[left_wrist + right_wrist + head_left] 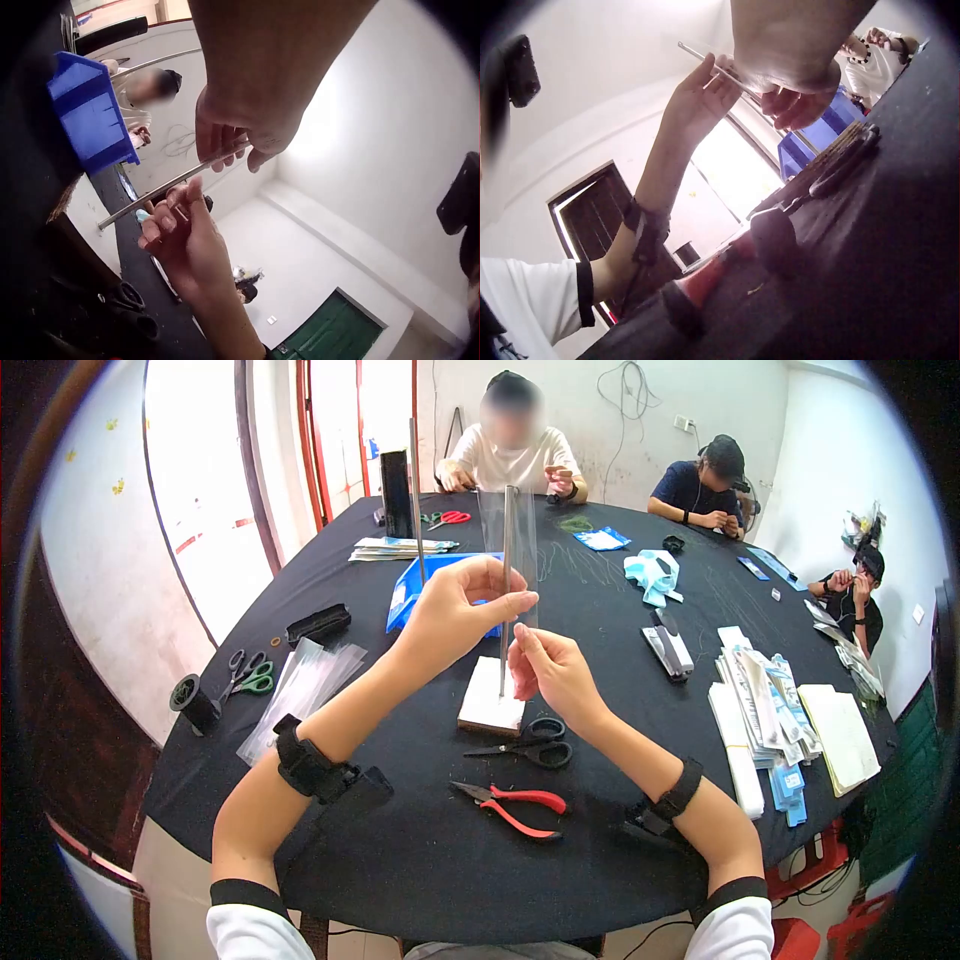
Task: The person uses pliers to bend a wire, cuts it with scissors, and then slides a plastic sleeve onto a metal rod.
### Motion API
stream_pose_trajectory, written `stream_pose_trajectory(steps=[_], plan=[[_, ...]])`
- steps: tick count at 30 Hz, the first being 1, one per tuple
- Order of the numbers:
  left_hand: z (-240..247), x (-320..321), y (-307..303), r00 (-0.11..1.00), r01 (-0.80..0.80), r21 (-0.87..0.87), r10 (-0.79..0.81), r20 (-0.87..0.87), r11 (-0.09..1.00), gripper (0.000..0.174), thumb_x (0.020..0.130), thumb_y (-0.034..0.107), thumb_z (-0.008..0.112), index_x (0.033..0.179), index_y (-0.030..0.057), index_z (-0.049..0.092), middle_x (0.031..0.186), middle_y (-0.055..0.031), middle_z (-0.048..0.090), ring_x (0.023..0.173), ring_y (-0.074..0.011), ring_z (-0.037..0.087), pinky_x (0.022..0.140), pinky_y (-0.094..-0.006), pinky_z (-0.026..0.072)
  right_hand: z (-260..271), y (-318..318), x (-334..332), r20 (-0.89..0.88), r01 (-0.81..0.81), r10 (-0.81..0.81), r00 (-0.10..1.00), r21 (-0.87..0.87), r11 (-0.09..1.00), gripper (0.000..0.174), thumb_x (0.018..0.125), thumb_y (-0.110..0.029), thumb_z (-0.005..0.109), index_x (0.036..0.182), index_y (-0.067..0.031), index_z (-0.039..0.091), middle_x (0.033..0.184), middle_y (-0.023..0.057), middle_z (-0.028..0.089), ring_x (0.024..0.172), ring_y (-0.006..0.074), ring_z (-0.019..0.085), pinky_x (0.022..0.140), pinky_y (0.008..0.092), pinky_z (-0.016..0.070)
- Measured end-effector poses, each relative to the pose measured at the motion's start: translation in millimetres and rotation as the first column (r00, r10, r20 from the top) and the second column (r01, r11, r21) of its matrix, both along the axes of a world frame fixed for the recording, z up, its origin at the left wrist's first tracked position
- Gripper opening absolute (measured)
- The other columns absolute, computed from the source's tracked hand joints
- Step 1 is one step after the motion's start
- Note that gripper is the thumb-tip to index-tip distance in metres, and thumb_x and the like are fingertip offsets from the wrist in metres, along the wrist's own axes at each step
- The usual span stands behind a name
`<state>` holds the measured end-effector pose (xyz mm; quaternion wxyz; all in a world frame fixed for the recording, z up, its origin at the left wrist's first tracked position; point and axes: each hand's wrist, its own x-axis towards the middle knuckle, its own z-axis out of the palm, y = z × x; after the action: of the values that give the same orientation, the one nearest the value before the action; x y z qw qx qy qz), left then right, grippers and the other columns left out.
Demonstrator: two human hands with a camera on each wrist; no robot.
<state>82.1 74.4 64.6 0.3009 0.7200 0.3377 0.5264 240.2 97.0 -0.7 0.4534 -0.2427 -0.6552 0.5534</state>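
A slim metal rod (503, 645) stands on a block (488, 705) with a white top and wooden sides. My left hand (462, 595) holds the rod partway up, its thumb and fingers bent around it. Clear plastic film (493, 520) surrounds the upper rod, with its lower part behind my left fingers. My right hand (550, 672) is just below, fingers bent close beside the rod, as the left wrist view also shows. I cannot tell whether its thumb and fingers pinch the film's lower edge. Black scissors (540, 745) and red-handled pliers (505, 800) lie in front of the block.
A second tall rod (416, 510) rises by the blue bin (405, 595). Clear sleeves (300, 695), green-handled scissors (250, 675) and a black spool (193, 700) lie left. A stapler (667, 647) and stacked packets (755, 710) lie right. Several people sit around the table.
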Motion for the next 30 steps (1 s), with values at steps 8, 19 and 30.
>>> stream_pose_trajectory(steps=[8,19,30], plan=[[-8.0,1.6,-0.7,0.994,0.067,-0.144,-0.054,0.098,0.987,0.014,0.084,0.013,0.065,0.088,-0.0004,0.063,0.082,-0.0035,0.063,0.074,-0.0087,0.059,0.071,-0.0235,0.0474,-2.4,3.2,-1.2,-0.004,-0.005,0.005,1.0,0.034,0.999,0.042,0.097,-0.034,0.043,0.071,-0.0038,0.054,0.054,0.0,0.05,0.044,0.0052,0.049,0.04,0.0195,0.0415],[-14.2,5.1,-0.1,0.979,0.032,-0.232,0.016,0.204,0.972,0.017,0.082,0.016,0.067,0.09,0.001,0.065,0.082,-0.0032,0.064,0.074,-0.0094,0.06,0.072,-0.0238,0.0482,-10.0,0.1,-1.4,0.093,0.115,-0.136,0.986,0.198,0.973,0.049,0.098,-0.036,0.038,0.068,-0.0016,0.056,0.05,0.0028,0.052,0.044,0.0089,0.051,0.042,0.0246,0.0394],[12.2,-2.0,-2.0,0.997,-0.048,-0.162,0.058,0.058,0.986,0.016,0.084,0.017,0.063,0.087,0.0022,0.065,0.079,-0.0017,0.06,0.075,-0.0097,0.058,0.072,-0.0259,0.0481,-6.8,1.8,1.5,0.272,0.188,-0.295,0.916,0.358,0.914,0.053,0.096,-0.042,0.038,0.071,-0.0021,0.063,0.051,0.0087,0.057,0.047,0.018,0.058,0.048,0.0316,0.0437]])
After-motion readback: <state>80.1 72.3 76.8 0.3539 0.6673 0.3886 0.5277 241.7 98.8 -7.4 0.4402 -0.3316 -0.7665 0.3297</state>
